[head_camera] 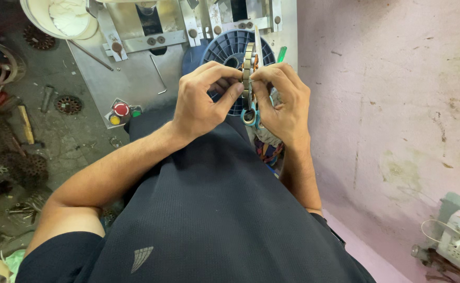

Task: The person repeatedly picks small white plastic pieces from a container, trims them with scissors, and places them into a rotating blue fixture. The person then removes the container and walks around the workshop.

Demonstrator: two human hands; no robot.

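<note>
- Got the metal ring up edge-on between both hands, right over my lap, so I can look straight down its slotted rim.
- Left hand pinches it from the left, thumb pressed against the rim, fingers curled round the far side to keep it from turning.
- Right hand grips the other side, and the blue-handled scissors hang off that same hand, loops just under the ring, so they're ready without putting anything down.
- Blue plastic spool sits right behind the ring on the metal machine worktop.
- Red, yellow and green buttons sit at the worktop's near corner, close to my left wrist.
- More toothed rings lie on the floor to my left.
</note>
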